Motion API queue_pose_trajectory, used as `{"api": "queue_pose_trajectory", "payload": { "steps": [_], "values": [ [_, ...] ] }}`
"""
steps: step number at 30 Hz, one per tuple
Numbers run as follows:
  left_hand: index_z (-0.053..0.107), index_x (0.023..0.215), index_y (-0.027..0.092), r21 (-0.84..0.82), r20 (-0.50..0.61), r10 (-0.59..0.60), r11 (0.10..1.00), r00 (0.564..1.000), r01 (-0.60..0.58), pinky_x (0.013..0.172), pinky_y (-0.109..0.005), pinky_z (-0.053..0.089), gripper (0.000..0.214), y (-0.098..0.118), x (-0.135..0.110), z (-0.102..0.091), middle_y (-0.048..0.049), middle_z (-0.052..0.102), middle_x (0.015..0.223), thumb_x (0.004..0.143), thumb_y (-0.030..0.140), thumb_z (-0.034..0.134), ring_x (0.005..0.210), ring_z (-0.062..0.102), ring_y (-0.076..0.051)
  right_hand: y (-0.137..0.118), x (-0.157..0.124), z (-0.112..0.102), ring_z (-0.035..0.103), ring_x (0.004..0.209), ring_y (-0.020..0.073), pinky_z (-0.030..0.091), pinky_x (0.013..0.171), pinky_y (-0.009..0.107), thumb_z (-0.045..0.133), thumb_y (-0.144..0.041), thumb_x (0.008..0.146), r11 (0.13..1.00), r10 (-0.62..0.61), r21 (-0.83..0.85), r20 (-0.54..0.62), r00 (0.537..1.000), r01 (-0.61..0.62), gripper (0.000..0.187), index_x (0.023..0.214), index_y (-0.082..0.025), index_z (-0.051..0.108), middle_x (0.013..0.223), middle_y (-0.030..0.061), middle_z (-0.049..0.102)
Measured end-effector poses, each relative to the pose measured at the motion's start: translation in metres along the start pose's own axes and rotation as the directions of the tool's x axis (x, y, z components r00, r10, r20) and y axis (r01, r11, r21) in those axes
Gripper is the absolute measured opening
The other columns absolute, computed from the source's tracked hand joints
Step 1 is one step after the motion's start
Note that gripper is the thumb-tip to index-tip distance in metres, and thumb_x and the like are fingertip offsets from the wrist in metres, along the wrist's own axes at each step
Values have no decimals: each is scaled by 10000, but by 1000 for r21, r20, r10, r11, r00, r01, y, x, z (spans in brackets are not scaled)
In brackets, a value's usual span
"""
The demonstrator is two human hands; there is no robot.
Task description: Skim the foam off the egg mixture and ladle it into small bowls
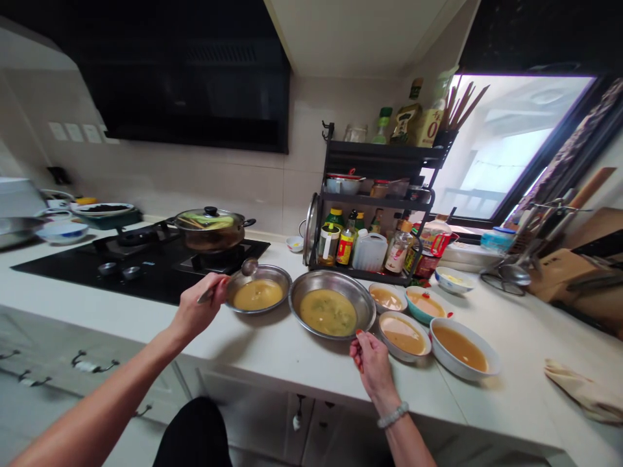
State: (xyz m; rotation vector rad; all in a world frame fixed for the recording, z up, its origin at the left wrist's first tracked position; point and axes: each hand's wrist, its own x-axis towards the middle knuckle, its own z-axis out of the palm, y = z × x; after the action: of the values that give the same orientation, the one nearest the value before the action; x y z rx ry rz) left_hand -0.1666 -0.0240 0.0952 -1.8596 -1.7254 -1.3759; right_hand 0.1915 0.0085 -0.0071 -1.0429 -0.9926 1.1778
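Note:
My left hand (pixel 202 306) is closed round the handle of a metal spoon (pixel 250 266). The spoon's head is above the far rim of a shallow steel bowl (pixel 287 285) of yellowish liquid. To its right stands a larger steel bowl (pixel 368 303) with yellowish liquid and greenish bits in it. At this bowl's near right rim is my right hand (pixel 370 360), fingers curled in and thumb on the edge. Beside that hand, a small white bowl (pixel 422 353) holds light brown liquid. The undersides of my right fingers are partly hidden.
More bowls of brown liquid, including a large white one (pixel 492 370), stand at the right. A lidded pot (pixel 209 237) sits on the black stove (pixel 160 272) at left. Behind the bowls is a black rack (pixel 374 200) with bottles. A beige cloth (pixel 584 392) lies far right.

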Motion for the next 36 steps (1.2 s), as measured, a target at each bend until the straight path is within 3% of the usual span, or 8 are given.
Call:
{"api": "queue_pose_trajectory", "payload": {
  "steps": [4, 8, 15, 18, 23, 28, 31, 36],
  "values": [
    [631, 847, 188, -76, -70, -74, 995, 995, 69, 520, -220, 485, 270, 27, 0, 5, 0, 644, 559, 885, 354, 421, 502, 630, -147, 0, -1, 0, 364, 356, 53, 210, 355, 185, 699, -613, 663, 1000, -1, -6, 10, 1000, 1, 478, 561, -171, 548, 449, -6, 547],
    [617, 890, 175, -294, 29, -142, 945, 989, 145, 475, -210, 483, 268, 58, -2, 25, 15, 631, 532, 903, 345, 410, 458, 619, -135, -1, -1, 1, 363, 355, 54, 210, 355, 185, 693, -604, 669, 1000, -5, -13, 1, 1000, 5, 471, 556, -171, 546, 443, -7, 542],
    [610, 777, 194, -287, 164, 144, 954, 976, -92, 553, -238, 473, 262, 87, -6, 79, -13, 636, 568, 901, 292, 401, 501, 594, -133, 2, 0, 0, 367, 358, 54, 216, 358, 182, 684, -588, 677, 1000, -6, -4, 12, 1000, 6, 452, 568, -170, 550, 451, -6, 549],
    [604, 772, 201, -330, 194, 186, 937, 963, -114, 553, -243, 466, 253, 91, -8, 94, -9, 635, 568, 896, 284, 399, 504, 589, -135, 4, 1, 0, 366, 361, 53, 215, 360, 178, 682, -587, 679, 1000, -9, 2, 5, 1000, 9, 450, 575, -168, 554, 450, -7, 548],
    [596, 795, 201, -432, 341, -58, 877, 938, 211, 466, -245, 463, 259, 89, -9, 104, 18, 598, 462, 907, 319, 395, 407, 593, -150, 5, 1, 0, 367, 361, 50, 215, 362, 174, 686, -585, 679, 1000, -7, 12, 8, 1000, 7, 453, 575, -166, 549, 451, -12, 545],
    [578, 727, 195, -556, 423, -364, 619, 830, 555, 390, -269, 482, 240, 81, -4, 106, 8, 585, 451, 872, 321, 434, 351, 565, -160, 4, -1, 0, 370, 365, 52, 225, 365, 175, 681, -582, 688, 1000, -21, 14, 10, 1000, 21, 449, 581, -165, 553, 455, -10, 548],
    [589, 718, 176, -606, 444, -434, 499, 784, 619, 397, -264, 500, 197, 80, 0, 101, -1, 585, 468, 844, 270, 472, 357, 548, -141, 3, -1, 0, 365, 364, 53, 219, 363, 177, 680, -590, 683, 1000, -15, 5, 7, 1000, 15, 454, 582, -165, 555, 451, -9, 546],
    [593, 708, 147, -667, 436, -483, 394, 759, 633, 377, -234, 482, 133, 80, 6, 87, -7, 583, 475, 792, 232, 534, 397, 547, -129, 3, 0, 0, 366, 365, 50, 222, 364, 175, 679, -606, 674, 1000, -17, -3, 5, 1000, 17, 471, 574, -165, 546, 453, -9, 545]
  ]
}}
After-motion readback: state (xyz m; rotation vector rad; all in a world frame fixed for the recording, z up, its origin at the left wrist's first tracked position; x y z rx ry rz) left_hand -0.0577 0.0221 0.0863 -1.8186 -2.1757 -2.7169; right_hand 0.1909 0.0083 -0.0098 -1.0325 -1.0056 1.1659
